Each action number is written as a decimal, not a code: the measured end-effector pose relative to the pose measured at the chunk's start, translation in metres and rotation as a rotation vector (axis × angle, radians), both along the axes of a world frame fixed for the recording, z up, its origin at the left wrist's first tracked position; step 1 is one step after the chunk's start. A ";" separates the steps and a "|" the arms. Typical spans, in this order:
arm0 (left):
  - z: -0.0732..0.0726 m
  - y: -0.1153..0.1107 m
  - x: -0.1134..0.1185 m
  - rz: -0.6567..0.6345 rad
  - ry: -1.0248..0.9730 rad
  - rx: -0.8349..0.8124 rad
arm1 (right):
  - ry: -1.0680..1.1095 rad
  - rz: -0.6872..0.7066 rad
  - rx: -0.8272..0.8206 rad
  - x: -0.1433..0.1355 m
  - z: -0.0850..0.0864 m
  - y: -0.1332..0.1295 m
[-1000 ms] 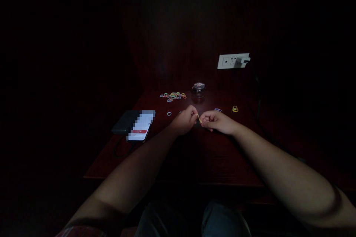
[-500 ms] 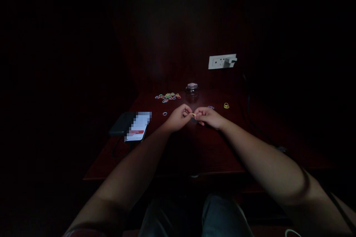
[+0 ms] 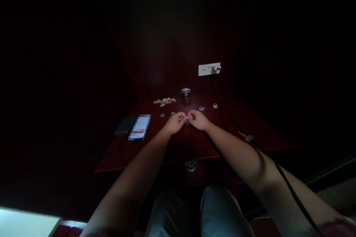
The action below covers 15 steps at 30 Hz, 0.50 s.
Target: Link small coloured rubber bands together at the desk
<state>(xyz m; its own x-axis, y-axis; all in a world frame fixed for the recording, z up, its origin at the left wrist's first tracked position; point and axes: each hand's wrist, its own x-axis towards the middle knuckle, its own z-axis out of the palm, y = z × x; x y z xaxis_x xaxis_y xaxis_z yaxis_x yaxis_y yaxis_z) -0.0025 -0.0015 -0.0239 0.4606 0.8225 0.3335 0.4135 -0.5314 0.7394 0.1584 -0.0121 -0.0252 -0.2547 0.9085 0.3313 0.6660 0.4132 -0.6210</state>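
Note:
Between my two hands, over the middle of the dark red table (image 3: pixel 200 144), a small yellow band (image 3: pixel 187 118) is pinched. My left hand (image 3: pixel 175 122) grips its left end with closed fingers, and my right hand (image 3: pixel 198 120) pinches the right end. Beyond my left hand lies a pile of coloured bands (image 3: pixel 165 101). A pale band (image 3: pixel 162 115) and a green band (image 3: pixel 172 113) rest separately nearby. Purple bands (image 3: pixel 201 108) and yellow bands (image 3: pixel 215 106) lie in small groups beyond my right hand.
A lidded clear jar (image 3: pixel 186 94) stands near the wall. A phone (image 3: pixel 139 127) leans against a dark flat box (image 3: pixel 125 126) at the left. A wall socket (image 3: pixel 209 69) holds a plug; a cable runs down the right side. A cup (image 3: pixel 190 166) is below the table edge.
The camera view has shifted, showing the cup below and a bright area at lower left. The green band beside my left hand now shows. Both hands still hold the yellow band.

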 end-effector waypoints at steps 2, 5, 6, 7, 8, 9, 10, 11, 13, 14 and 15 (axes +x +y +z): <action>-0.001 -0.005 -0.001 0.025 0.061 0.025 | -0.075 -0.046 0.023 -0.002 0.003 -0.009; -0.002 -0.012 -0.003 0.086 0.180 0.068 | -0.172 -0.113 0.030 -0.005 0.009 -0.022; -0.001 -0.014 -0.003 0.105 0.211 0.084 | -0.200 -0.134 0.023 -0.006 0.011 -0.026; 0.000 -0.016 -0.002 0.123 0.235 0.096 | -0.226 -0.153 0.015 -0.007 0.013 -0.029; 0.001 -0.018 -0.002 0.139 0.254 0.106 | -0.250 -0.170 0.006 -0.008 0.015 -0.031; 0.002 -0.020 -0.001 0.154 0.270 0.117 | -0.273 -0.186 -0.002 -0.008 0.016 -0.033; 0.003 -0.022 0.000 0.171 0.285 0.129 | -0.295 -0.201 -0.011 -0.009 0.017 -0.035; 0.004 -0.024 0.000 0.191 0.306 0.144 | -0.316 -0.214 -0.021 -0.010 0.018 -0.037; 0.006 -0.028 0.002 0.227 0.352 0.173 | -0.355 -0.240 -0.043 -0.012 0.020 -0.040; 0.007 -0.031 0.003 0.244 0.374 0.183 | -0.371 -0.253 -0.054 -0.013 0.021 -0.042; 0.008 -0.033 0.003 0.258 0.392 0.188 | -0.384 -0.266 -0.063 -0.014 0.021 -0.044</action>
